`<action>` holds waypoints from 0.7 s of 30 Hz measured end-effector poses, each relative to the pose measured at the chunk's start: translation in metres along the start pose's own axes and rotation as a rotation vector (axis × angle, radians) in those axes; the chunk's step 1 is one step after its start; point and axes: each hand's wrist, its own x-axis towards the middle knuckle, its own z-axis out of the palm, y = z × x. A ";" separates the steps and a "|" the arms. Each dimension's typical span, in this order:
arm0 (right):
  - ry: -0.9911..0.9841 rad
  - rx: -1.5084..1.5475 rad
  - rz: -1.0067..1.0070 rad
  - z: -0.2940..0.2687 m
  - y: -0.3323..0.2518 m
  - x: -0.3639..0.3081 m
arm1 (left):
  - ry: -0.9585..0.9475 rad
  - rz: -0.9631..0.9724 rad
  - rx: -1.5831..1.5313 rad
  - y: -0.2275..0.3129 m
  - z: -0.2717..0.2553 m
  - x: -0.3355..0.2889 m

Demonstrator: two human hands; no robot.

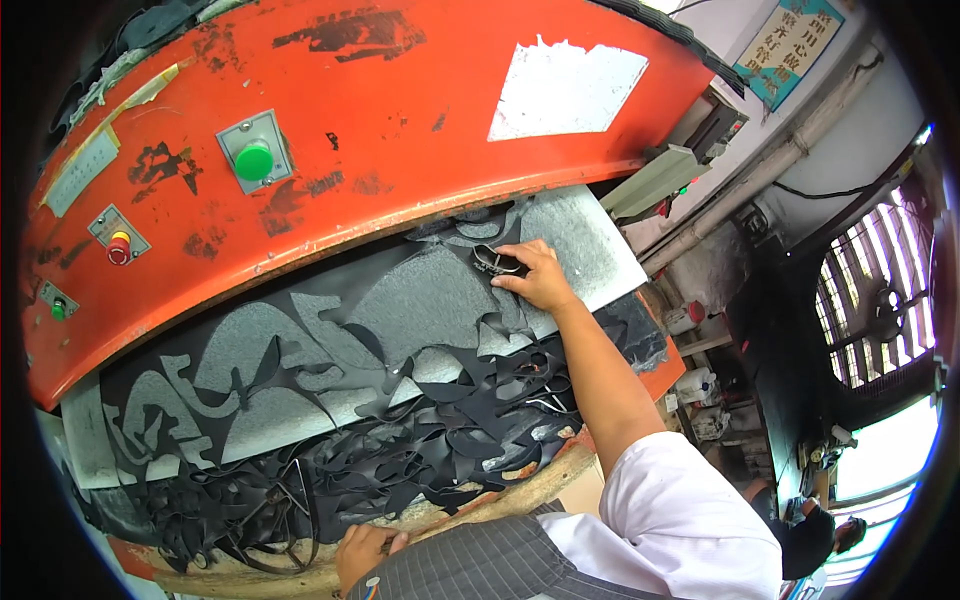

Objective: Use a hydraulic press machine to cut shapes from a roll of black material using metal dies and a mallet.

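Note:
My right hand [538, 276] reaches over the pale cutting bed and pinches a small metal cutting die [495, 261], a thin looped blade. The die sits on black leather-like sheet [378, 268], next to a large cut-out gap. The sheet is full of curved openings, and the grey bed [580, 235] shows through them. Low in view, my left hand [366, 552] rests by the worn front ledge, with its fingers loosely apart and nothing seen in them. Part of that hand is hidden behind the striped apron.
An orange press beam [400, 110] with a green button [254, 160] and a red knob [119, 248] spans above the bed. Black offcuts [430, 440] heap along its front. Another person [808, 540] is far right, near a fan [886, 302].

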 end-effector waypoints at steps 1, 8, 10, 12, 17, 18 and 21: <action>-0.017 -0.020 0.007 0.003 -0.003 -0.002 | 0.127 0.082 -0.025 -0.003 0.002 -0.001; 0.096 -0.110 0.002 -0.001 -0.018 -0.006 | 0.264 0.049 -0.461 -0.006 -0.074 0.011; 0.305 -0.141 0.045 -0.012 -0.052 -0.019 | 0.570 0.131 -0.349 -0.043 -0.110 0.018; 0.238 0.043 0.081 -0.015 -0.102 -0.015 | 0.720 0.036 -0.455 -0.059 -0.156 0.046; -0.101 0.520 -0.087 0.037 -0.285 0.029 | 1.357 -0.028 -0.487 -0.150 -0.272 0.095; -0.033 0.615 -0.065 0.032 -0.307 0.041 | 1.482 -0.049 -0.378 -0.158 -0.291 0.101; 0.289 0.554 -0.141 0.037 -0.333 0.074 | 1.656 -0.061 -0.161 -0.188 -0.326 0.099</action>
